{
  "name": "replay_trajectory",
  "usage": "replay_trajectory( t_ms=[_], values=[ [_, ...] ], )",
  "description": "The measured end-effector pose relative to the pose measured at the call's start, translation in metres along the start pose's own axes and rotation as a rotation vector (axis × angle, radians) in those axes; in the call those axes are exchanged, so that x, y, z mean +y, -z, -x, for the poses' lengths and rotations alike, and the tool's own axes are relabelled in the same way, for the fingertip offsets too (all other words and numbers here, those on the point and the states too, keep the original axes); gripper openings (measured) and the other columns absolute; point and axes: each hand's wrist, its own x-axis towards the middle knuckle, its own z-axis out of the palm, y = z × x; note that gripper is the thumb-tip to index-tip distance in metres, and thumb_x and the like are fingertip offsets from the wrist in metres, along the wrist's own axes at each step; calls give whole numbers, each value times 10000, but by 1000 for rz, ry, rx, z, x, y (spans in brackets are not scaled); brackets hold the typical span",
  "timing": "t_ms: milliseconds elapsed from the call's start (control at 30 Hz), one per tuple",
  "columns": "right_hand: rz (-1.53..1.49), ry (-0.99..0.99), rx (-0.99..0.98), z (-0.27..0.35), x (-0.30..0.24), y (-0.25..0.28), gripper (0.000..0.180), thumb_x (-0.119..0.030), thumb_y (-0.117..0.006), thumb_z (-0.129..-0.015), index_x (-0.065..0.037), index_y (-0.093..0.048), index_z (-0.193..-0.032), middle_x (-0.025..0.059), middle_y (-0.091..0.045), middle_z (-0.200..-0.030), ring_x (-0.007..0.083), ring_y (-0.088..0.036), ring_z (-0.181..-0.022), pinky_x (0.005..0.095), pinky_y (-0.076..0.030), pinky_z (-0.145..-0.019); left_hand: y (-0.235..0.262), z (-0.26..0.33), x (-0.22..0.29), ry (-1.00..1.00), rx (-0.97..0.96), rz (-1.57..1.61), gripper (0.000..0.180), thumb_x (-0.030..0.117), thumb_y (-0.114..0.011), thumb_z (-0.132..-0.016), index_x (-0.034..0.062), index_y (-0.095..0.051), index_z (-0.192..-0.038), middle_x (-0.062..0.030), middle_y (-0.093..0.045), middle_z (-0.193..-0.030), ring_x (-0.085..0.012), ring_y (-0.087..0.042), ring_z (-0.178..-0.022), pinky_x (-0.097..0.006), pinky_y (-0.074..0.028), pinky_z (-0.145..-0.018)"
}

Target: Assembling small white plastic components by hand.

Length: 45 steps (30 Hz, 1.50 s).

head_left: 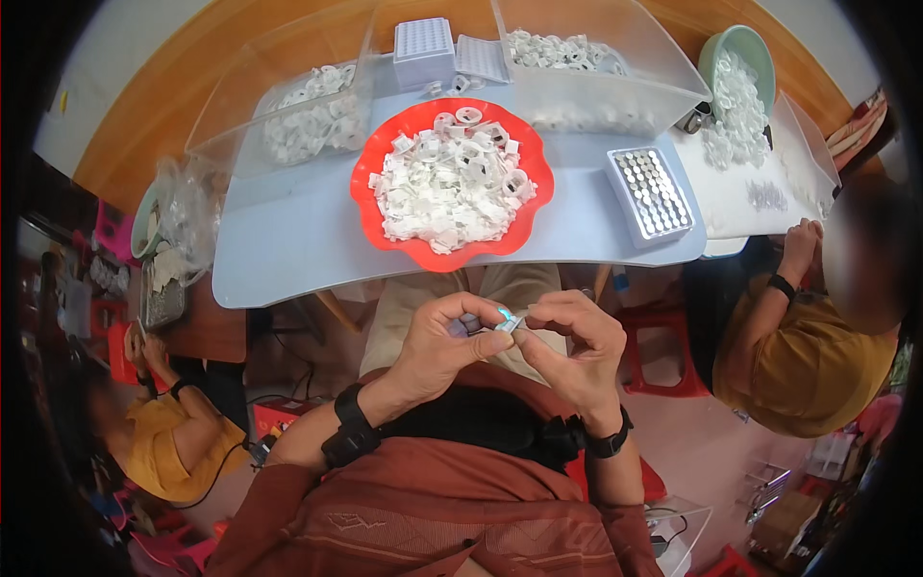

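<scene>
I pinch a small glossy white plastic piece between my left hand and right hand, both closed, below the scalloped red bowl on the pale tabletop.

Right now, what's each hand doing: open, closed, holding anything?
Left hand: closed, pinching a small white plastic part at its fingertips.
Right hand: closed, fingertips pinching the same part from the other side.

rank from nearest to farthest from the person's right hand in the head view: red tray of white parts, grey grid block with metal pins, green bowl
From the right hand:
1. red tray, ahead, slightly left
2. grey grid block, ahead right
3. green bowl, far right corner
</scene>
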Motion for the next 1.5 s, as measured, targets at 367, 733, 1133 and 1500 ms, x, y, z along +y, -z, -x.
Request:
replay_trajectory(
  t_ms=[367, 733, 1133, 1500],
  values=[
    [203, 158, 60, -4, -21, -17, 244, 78, -750, -741, -34, -680, -946, 112, -702, -857, 256, -686, -741, 313, -533, -663, 2, 4, 6, -144, -8, -167, 216, 27, -749, -885, -19, -654, -1074, -78, -676, -1078, -110, -631, -971, -260, -538, -862],
    [204, 117, -151, -35, -41, -22, 242, 83, -742, -730, -19, -671, -937, 122, -704, -887, 273, -687, -765, 332, -542, -681, 12, 12, 18, -97, 32, 61, 220, 24, -717, -911, -24, -644, -1113, -70, -685, -1020, -123, -664, -919, -265, -555, -835],
    [793, 145, -413, -135, -22, -76, 257, -119, -659, -857, -45, -683, -1102, 149, -650, -1046, 383, -652, -885, 453, -517, -752, 38, 30, 29, -123, 138, 156, 151, -3, -690, -910, -26, -655, -1055, -125, -711, -970, -172, -707, -878, -317, -588, -798],
    [887, 177, -389, -143, 2, -108, 110, -99, -657, -832, -27, -707, -898, 154, -670, -890, 370, -660, -820, 452, -506, -705, 65, 46, 34, -174, 77, 230, 184, 92, -732, -915, 3, -666, -1062, -44, -687, -951, -102, -649, -862, -253, -533, -804]
  ],
)
